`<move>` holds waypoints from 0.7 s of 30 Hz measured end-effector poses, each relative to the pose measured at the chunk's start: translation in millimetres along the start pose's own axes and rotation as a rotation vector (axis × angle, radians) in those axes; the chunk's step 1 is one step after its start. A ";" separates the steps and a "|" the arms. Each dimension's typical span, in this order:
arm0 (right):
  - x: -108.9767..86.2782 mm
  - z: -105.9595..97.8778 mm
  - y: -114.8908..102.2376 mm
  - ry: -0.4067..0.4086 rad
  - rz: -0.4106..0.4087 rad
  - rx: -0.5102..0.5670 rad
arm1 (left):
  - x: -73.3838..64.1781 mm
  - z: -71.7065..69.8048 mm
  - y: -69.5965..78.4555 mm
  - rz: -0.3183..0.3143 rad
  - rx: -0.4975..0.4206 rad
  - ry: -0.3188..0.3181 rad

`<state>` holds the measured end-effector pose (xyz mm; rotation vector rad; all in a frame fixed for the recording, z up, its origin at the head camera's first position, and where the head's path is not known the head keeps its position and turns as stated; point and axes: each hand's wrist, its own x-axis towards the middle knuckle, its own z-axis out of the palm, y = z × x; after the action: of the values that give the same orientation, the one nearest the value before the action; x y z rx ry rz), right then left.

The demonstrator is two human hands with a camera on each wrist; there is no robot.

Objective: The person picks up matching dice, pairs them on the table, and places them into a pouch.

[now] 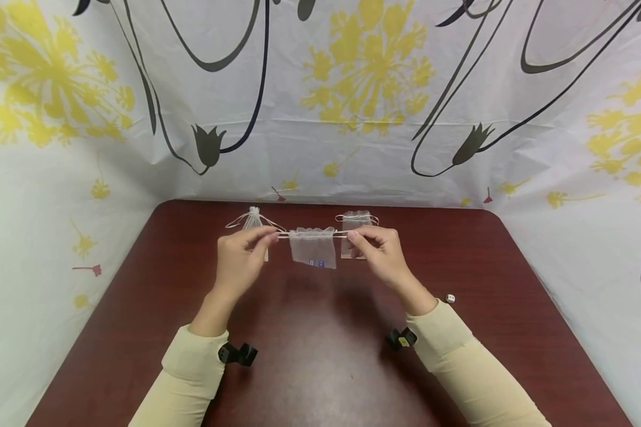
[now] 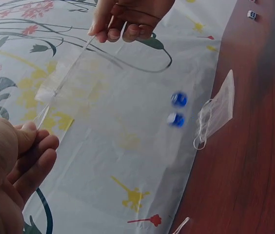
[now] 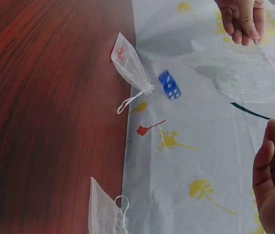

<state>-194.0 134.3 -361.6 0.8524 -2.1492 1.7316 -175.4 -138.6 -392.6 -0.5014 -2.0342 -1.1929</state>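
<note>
A sheer white drawstring pouch (image 1: 313,249) hangs in the air between both hands, its gathered top stretched sideways along the cords. My left hand (image 1: 240,261) pinches the cord ends on one side between thumb and forefinger. On the other side, my right hand (image 1: 381,255) pinches the opposite cord ends, thumb against forefinger. Two blue dice (image 3: 169,86) lie at the bottom of this pouch, showing through the fabric. In the left wrist view, the pouch's cord (image 2: 74,66) runs taut from one hand to the other.
Behind the left hand sits a cinched pouch (image 3: 135,70) with red dice (image 3: 121,52) inside. A flatter pouch (image 1: 357,220) lies behind the right hand, cords looped. One white die (image 1: 450,298) rests near the right sleeve. A patterned cloth (image 1: 310,172) rises behind the dark red table (image 1: 310,332).
</note>
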 end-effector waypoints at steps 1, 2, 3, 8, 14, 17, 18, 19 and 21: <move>0.1 -0.3 -0.1 0.011 0.006 -0.001 | 0.1 -0.5 0.0 -0.007 0.000 0.011; 0.2 -0.3 0.2 0.022 0.012 -0.001 | 0.2 -1.0 0.0 -0.010 0.008 0.021; 0.2 -0.5 0.8 0.031 0.016 -0.003 | 0.2 -1.2 -0.4 -0.013 0.013 0.029; -0.1 -0.4 6.3 0.054 0.027 -0.019 | -1.3 -0.4 -3.0 -0.028 0.040 0.063; -2.0 0.4 11.9 0.119 0.050 -0.008 | -3.3 0.3 -6.3 -0.051 0.098 0.108; -3.6 1.0 13.4 0.164 0.044 -0.001 | -3.8 -1.0 -5.6 -0.115 0.122 0.107; -4.0 1.5 13.8 0.174 0.040 0.000 | -4.2 -1.3 -5.3 -0.149 0.121 0.100; -4.6 2.1 14.0 0.183 0.035 0.000 | -4.5 -1.6 -4.6 -0.186 0.117 0.091; -5.9 3.8 15.1 0.198 0.028 0.003 | -5.6 -1.7 -3.5 -0.269 0.099 0.070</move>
<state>-197.4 134.2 -377.9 0.6259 -2.0382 1.7527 -173.3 -141.7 -398.3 -0.1383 -2.1352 -1.2377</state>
